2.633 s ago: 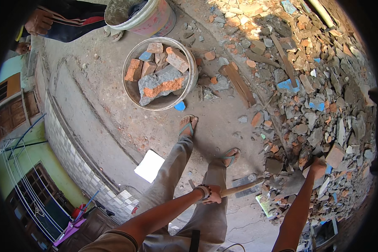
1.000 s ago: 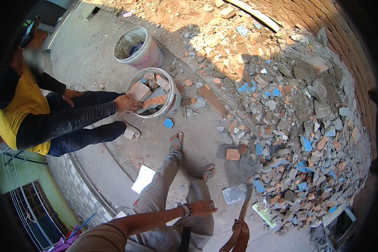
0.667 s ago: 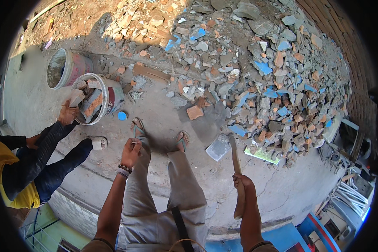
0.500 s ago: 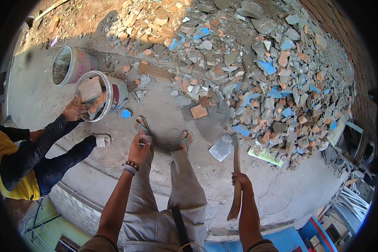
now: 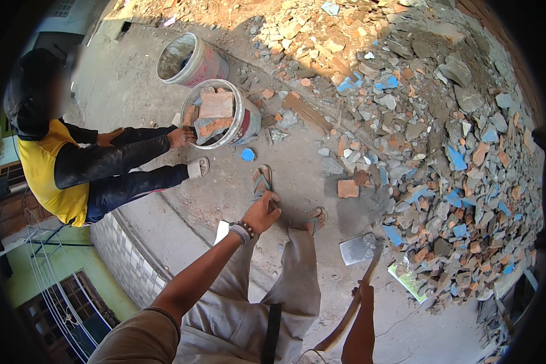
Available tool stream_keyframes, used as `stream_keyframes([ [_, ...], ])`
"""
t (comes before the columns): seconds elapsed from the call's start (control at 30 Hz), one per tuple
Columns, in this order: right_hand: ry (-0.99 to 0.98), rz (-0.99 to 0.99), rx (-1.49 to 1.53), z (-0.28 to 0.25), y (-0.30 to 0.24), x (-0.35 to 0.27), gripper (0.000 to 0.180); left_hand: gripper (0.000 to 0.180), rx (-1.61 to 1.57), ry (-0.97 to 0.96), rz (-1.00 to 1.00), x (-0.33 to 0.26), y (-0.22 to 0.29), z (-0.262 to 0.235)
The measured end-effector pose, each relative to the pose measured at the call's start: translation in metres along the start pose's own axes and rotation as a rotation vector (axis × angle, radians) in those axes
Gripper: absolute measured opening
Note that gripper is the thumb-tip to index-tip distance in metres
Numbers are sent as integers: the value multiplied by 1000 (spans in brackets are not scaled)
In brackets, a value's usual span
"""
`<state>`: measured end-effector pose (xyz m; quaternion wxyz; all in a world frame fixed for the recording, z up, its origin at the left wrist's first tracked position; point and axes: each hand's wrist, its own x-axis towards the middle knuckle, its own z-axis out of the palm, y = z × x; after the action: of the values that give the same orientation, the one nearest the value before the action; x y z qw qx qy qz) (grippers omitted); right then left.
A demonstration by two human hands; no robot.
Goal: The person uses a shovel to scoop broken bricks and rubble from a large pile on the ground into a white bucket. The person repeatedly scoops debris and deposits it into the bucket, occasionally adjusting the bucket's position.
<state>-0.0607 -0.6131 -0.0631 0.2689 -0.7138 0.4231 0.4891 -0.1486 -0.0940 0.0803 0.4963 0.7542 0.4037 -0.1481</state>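
While the left hand [image 5: 262, 212] hangs loose, empty, above the knee, the right hand [image 5: 363, 294] grips a hoe [image 5: 359, 250] handle; blade rests on the floor beside the rubble pile [image 5: 443, 145].

An outdoor demolition site: a rubble heap [image 5: 443, 139] of broken bricks, debris-filled buckets [image 5: 221, 115], bare concrete ground [image 5: 133, 79].
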Motion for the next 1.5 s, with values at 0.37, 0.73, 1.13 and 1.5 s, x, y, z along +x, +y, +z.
stream_keyframes([
  [0.37,-287,215,341,-33,-46,-26,23,37,107,-80,-43,-2,-39,-4],
  [0.73,-369,202,449,11,-33,-46,15,33,49,-55,-150,18,-51,-27],
  [1.13,-309,211,442,49,-66,-48,16,38,56,-37,-222,15,-90,-66],
  [1.5,-332,223,397,16,-103,-35,13,38,-81,227,-180,45,-75,-129],
])
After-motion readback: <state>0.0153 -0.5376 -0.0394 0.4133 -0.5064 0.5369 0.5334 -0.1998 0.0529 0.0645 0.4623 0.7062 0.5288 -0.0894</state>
